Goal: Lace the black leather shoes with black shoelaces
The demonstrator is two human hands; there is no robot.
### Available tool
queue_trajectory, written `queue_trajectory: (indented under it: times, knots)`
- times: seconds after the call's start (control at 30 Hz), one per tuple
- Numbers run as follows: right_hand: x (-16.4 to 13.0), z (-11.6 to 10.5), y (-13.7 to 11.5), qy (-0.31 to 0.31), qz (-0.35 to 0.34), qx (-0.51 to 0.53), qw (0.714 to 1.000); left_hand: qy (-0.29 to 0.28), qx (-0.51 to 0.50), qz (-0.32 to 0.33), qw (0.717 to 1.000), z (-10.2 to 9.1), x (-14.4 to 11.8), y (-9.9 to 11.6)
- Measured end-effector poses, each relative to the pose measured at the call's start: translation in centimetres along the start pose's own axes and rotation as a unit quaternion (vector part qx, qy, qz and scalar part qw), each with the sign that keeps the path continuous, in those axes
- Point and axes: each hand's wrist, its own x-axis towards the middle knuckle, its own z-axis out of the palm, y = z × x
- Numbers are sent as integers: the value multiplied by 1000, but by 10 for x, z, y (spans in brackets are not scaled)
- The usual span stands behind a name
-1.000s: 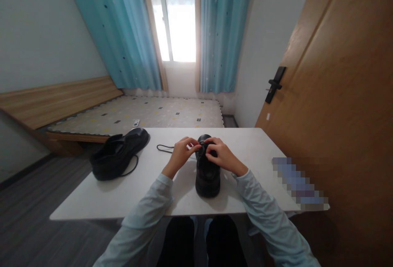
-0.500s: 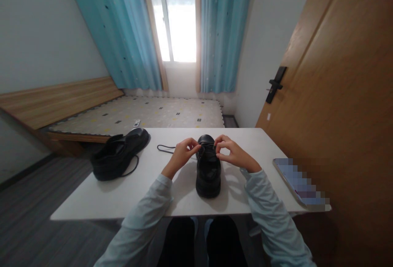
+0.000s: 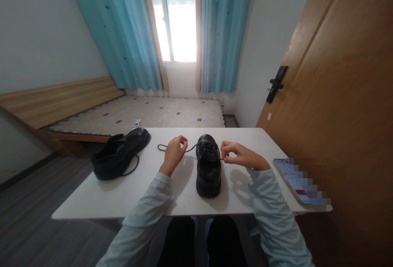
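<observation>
A black leather shoe [image 3: 208, 169] stands upright in the middle of the white table [image 3: 147, 193], toe pointing away from me. My left hand [image 3: 174, 152] is left of it, pinching the black shoelace [image 3: 192, 148] that runs out of the eyelets. To the right of the shoe, my right hand [image 3: 238, 155] pinches the lace's other end. Both ends are drawn sideways away from the shoe. A loose stretch of lace [image 3: 162, 147] lies on the table beyond my left hand.
A second black shoe [image 3: 118, 156] lies at the table's left edge with its lace trailing. A phone [image 3: 299, 183] rests at the right edge. A wooden door [image 3: 337, 95] stands close on the right; a bed [image 3: 147, 113] and curtained window lie beyond.
Both hands were together over the shoe's eyelets; they have moved apart, left hand to the left and right hand to the right, pulling the lace ends outward.
</observation>
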Motion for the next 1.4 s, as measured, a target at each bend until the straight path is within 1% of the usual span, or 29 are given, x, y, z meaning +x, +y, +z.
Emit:
queue_trajectory:
  times: [0.07,0.17,0.27,0.33,0.43,0.57,0.7,0.77,0.9,1.03,1.17,1.3,1.4]
  knots:
    - [0,1,1,-22,7,0,1000,-14,69,-23,997,-4,1,-6]
    - [0,3,4,-53,18,-8,998,-23,149,-78,986,-13,0,-12]
    - [0,5,8,-69,29,-26,997,-24,188,-124,974,-19,-1,-18]
    - [0,6,11,-74,35,-36,996,-26,202,-142,969,-20,-1,-23]
    - [-1,7,13,-80,49,-34,995,-43,206,-143,967,-17,0,-31]
    - [-4,6,17,-73,97,-16,992,-69,209,-140,965,-12,1,-38]
    - [-6,3,21,-64,125,20,990,-79,226,-144,960,-8,1,-42]
    - [-5,2,23,-37,135,20,990,-82,233,-143,958,-6,1,-44]
    - [-1,1,28,57,130,-18,990,-97,236,-142,956,-4,1,-46]
    - [2,1,30,125,133,-15,983,-110,227,-140,958,-4,1,-46]
    - [4,2,31,170,141,-7,975,-115,230,-136,957,-5,1,-47]
    - [6,3,34,211,135,-4,968,-99,235,-134,958,-7,2,-43]
    - [7,4,36,228,131,-6,965,-80,226,-134,962,-9,3,-35]
